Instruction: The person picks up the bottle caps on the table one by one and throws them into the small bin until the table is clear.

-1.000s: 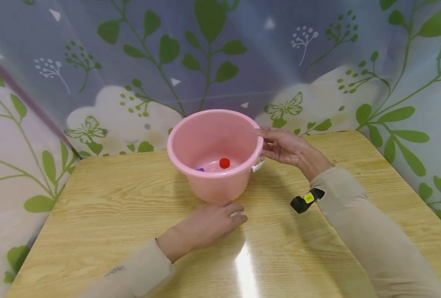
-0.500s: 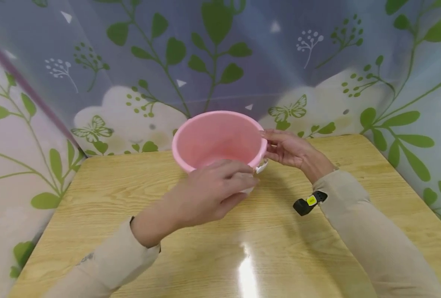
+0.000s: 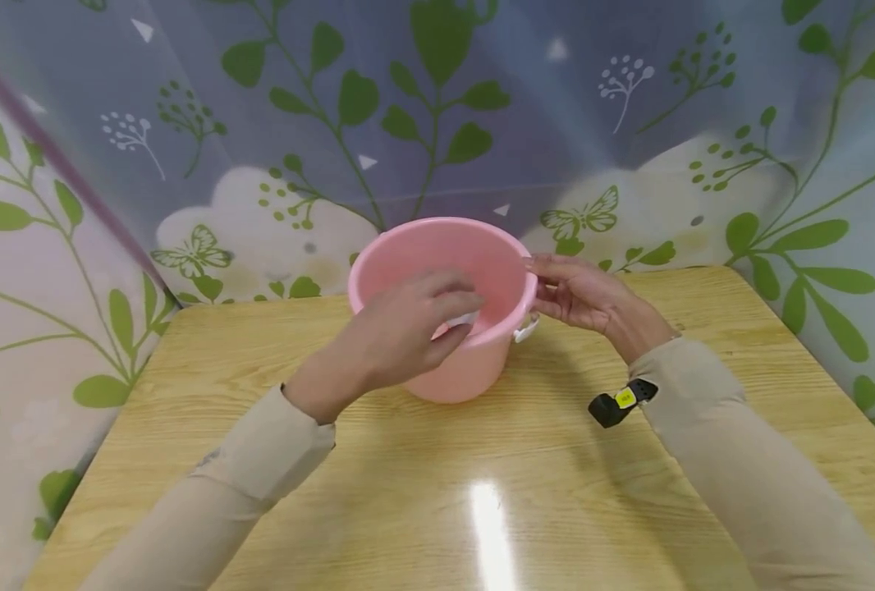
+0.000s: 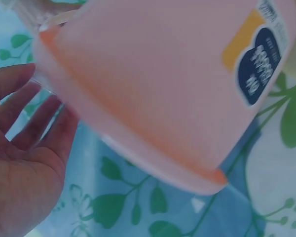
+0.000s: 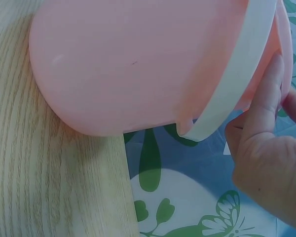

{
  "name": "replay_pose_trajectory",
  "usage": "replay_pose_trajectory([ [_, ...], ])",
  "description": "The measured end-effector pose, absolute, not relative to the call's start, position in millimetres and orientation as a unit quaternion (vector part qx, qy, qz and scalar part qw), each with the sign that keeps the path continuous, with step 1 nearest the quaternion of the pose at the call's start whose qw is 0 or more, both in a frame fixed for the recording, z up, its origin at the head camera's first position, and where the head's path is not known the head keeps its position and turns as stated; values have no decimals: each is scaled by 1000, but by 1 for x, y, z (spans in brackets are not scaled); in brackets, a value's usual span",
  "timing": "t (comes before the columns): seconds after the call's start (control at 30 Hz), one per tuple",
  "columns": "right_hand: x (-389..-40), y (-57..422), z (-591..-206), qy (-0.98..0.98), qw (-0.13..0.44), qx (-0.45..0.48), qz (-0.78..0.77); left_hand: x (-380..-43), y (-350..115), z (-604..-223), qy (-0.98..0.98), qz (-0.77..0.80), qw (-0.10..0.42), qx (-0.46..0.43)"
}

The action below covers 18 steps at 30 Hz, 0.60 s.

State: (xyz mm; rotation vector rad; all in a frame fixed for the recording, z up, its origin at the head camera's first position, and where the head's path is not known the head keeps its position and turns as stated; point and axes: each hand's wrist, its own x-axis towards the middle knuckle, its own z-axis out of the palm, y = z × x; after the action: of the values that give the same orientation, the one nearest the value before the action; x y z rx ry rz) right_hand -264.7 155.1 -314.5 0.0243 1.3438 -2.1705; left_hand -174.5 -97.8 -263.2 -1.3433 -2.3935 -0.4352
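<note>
A pink plastic bucket (image 3: 455, 373) stands upright on the table. My left hand (image 3: 400, 328) is over its mouth in the head view, with fingers and thumb bent around a small whitish, partly clear thing (image 3: 465, 318); most of that thing is hidden. In the left wrist view the left hand (image 4: 29, 148) is beside the bucket's rim (image 4: 138, 160), and a clear edge shows at its fingertips. My right hand (image 3: 574, 295) grips the rim on the right side, thumb and fingers on either side of it (image 5: 266, 143). The bucket's inside is mostly hidden by the left hand.
The bucket's white handle (image 5: 227, 84) hangs down along its outer side. The wooden table (image 3: 556, 492) reaches back to a curtain-like wall (image 3: 297, 164) printed with leaves. A black strap with a yellow tag (image 3: 622, 402) hangs at the right sleeve.
My left hand has risen from the table before the bucket to over its mouth, carrying the whitish thing. The red cap and purple piece seen inside earlier are now hidden. My right hand stays.
</note>
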Motion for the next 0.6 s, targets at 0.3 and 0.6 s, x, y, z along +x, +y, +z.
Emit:
replay_pose_trajectory([
  [0.3, -264, 154, -314, 505, 290, 11, -813, -182, -97, -285, -849, -173, 176, -468],
  [0.6, -263, 156, -314, 506, 285, 11, -814, -181, -97, -291, -859, -182, 154, -453],
])
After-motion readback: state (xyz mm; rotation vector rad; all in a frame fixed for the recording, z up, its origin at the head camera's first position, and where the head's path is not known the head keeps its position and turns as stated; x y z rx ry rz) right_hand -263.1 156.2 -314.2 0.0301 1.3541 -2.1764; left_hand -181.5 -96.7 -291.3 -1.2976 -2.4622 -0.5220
